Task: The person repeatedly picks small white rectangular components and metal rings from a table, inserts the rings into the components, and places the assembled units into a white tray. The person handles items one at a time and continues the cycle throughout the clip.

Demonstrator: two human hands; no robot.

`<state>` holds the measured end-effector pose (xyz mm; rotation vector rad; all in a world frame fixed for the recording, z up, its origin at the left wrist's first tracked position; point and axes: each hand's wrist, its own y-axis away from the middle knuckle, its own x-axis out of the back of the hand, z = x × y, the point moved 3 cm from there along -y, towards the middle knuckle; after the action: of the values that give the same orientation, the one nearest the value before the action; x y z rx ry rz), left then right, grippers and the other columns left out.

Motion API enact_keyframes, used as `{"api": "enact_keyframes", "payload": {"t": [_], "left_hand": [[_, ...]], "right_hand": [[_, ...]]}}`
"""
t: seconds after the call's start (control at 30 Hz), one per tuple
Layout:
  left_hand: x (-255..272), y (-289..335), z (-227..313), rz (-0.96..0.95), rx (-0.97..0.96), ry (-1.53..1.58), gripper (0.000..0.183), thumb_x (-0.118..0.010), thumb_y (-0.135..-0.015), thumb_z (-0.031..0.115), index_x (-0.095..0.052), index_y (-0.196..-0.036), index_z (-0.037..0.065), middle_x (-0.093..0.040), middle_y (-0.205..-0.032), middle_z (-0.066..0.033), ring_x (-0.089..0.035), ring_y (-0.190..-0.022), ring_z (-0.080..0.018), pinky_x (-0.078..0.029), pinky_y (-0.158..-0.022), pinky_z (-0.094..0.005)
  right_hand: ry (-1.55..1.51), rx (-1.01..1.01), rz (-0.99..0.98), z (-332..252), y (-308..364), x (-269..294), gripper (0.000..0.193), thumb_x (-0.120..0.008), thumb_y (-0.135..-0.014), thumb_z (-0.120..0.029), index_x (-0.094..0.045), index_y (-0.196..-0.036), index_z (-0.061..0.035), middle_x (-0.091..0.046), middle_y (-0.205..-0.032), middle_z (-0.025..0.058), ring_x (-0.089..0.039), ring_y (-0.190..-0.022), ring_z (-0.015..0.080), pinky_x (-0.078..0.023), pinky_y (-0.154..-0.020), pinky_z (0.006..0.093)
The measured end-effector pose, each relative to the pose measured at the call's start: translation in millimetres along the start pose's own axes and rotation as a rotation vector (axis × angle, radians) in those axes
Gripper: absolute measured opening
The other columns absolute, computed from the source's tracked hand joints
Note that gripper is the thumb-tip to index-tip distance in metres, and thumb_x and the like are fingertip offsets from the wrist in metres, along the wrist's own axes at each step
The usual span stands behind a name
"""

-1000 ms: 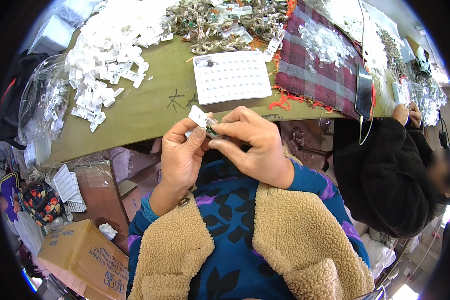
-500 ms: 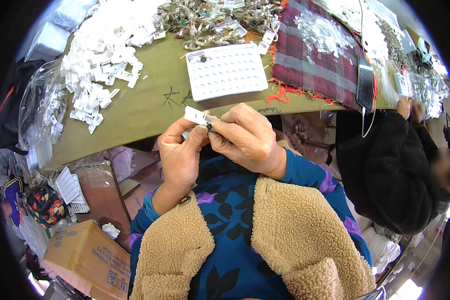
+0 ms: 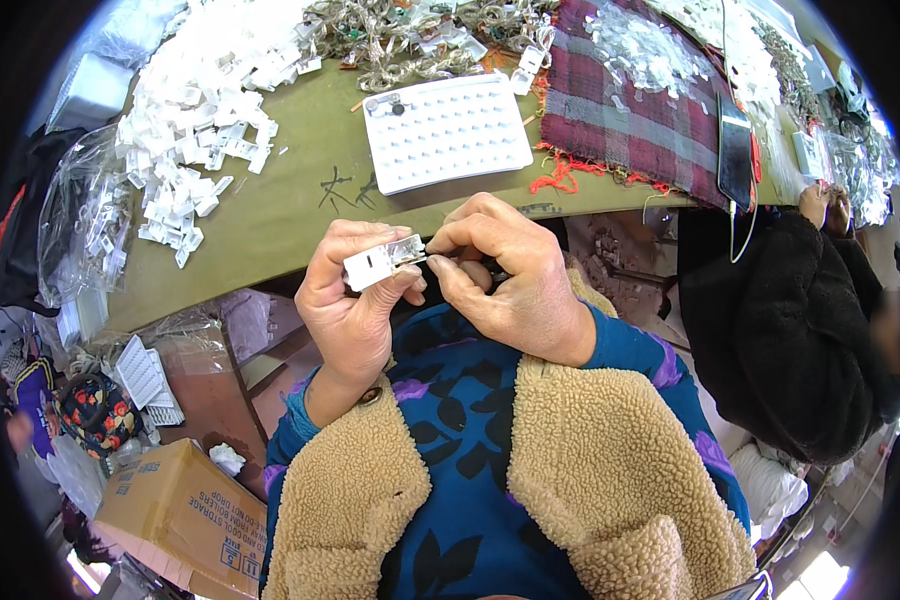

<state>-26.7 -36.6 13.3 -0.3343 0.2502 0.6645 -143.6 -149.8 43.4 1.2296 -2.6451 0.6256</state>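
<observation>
My left hand (image 3: 346, 312) is closed round a small white plastic casing (image 3: 368, 268) just off the table's near edge. The casing has a dark slot, and its open part faces right with something metallic inside. At that right end, the thumb and forefinger of my right hand (image 3: 522, 282) are pinched together. Whatever sits between those fingertips is too small to make out. Beyond both hands lies a white tray (image 3: 402, 182) with rows of small pegs; a few small dark round parts (image 3: 396, 105) rest in its far left corner.
Loose white casings (image 3: 205, 130) are heaped on the table's left. Coiled clear wires (image 3: 410, 55) lie behind the tray. A plaid cloth (image 3: 610, 140) bears clear plastic pieces, with a phone (image 3: 734, 160) and cable beside it. A co-worker in a dark jacket (image 3: 785, 340) sits at right.
The casing has turned and come lower and to the left in my left hand, showing its slotted face. My right fingertips have shifted to its right end. The dark bit between the hands no longer shows.
</observation>
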Motion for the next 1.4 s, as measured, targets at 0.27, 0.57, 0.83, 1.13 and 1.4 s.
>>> {"api": "enact_keyframes", "payload": {"t": [0.27,0.57,0.83,1.13,1.4], "left_hand": [[0.2,1.2,6.2,-0.058,-0.111,-0.189,0.022,-0.073,-0.089,0.009,-0.058,-0.099,-0.003,-0.061,-0.103,-0.0145,-0.066,-0.074,-0.0151,-0.058,-0.062,-0.0259],[3.4,-1.2,-8.2,-0.028,0.081,0.235,0.027,-0.071,-0.091,0.014,-0.059,-0.107,-0.004,-0.064,-0.102,-0.0170,-0.066,-0.070,-0.0161,-0.056,-0.057,-0.0262],[8.1,4.4,-25.3,0.042,0.479,0.540,0.030,-0.061,-0.098,0.018,-0.060,-0.117,-0.005,-0.069,-0.092,-0.0174,-0.069,-0.071,-0.0194,-0.059,-0.058,-0.0292],[5.5,9.2,-22.5,0.070,0.535,0.241,0.023,-0.063,-0.095,0.005,-0.062,-0.114,-0.008,-0.070,-0.093,-0.0143,-0.070,-0.075,-0.0184,-0.062,-0.070,-0.0313],[22.7,-19.2,-14.2,0.083,0.441,0.427,0.021,-0.060,-0.097,0.005,-0.059,-0.114,-0.007,-0.069,-0.096,-0.0227,-0.071,-0.074,-0.0206,-0.063,-0.066,-0.0317]], "right_hand": [[0.086,0.134,0.049,-0.3,-1.7,-4.1,0.013,-0.067,-0.076,0.006,-0.063,-0.085,-0.0005,-0.059,-0.085,0.0040,-0.046,-0.055,0.0057,-0.039,-0.049,0.0226],[-0.729,-0.620,-0.184,13.4,0.1,-9.5,0.007,-0.064,-0.091,0.002,-0.059,-0.095,0.0049,-0.064,-0.083,0.0061,-0.058,-0.063,0.0044,-0.044,-0.052,0.0176],[0.084,0.121,0.132,-0.3,-5.9,3.6,0.019,-0.068,-0.080,0.007,-0.065,-0.098,0.0016,-0.061,-0.097,0.0110,-0.063,-0.082,0.0193,-0.051,-0.073,0.0295],[0.066,0.100,0.034,6.5,-7.1,-15.8,0.018,-0.068,-0.070,0.006,-0.065,-0.087,0.0010,-0.058,-0.086,0.0131,-0.058,-0.079,0.0315,-0.048,-0.069,0.0379],[0.285,0.172,0.104,13.0,-69.8,15.8,0.012,-0.069,-0.080,0.003,-0.070,-0.091,-0.0013,-0.065,-0.085,0.0142,-0.065,-0.074,0.0309,-0.052,-0.066,0.0361]]}}
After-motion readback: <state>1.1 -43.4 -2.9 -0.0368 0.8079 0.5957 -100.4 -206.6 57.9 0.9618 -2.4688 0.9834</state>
